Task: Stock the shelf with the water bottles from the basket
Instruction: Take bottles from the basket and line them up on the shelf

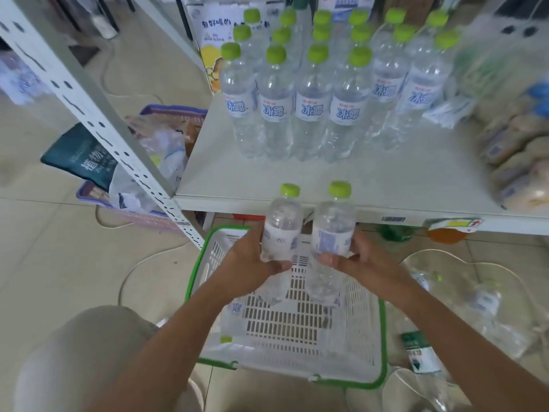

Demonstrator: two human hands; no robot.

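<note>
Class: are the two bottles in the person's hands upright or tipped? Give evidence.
Upright. The left hand grips the left bottle, the right hand the right bottle, both with green caps on top, above the basket.

Under you lie glossy beige floor tiles (59, 248); at nine o'clock sits a lilac slatted plastic crate (139, 217).

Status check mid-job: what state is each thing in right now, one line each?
Left hand: grips the left bottle, upright, cap on, above the basket.
Right hand: grips the right bottle, upright, cap on.
Shelf bottles: standing in rows, caps on.
Basket: on the floor, nearly empty.
Leftover bottle: seems to lie in the basket's left side.
Shelf: front part bare.
</note>
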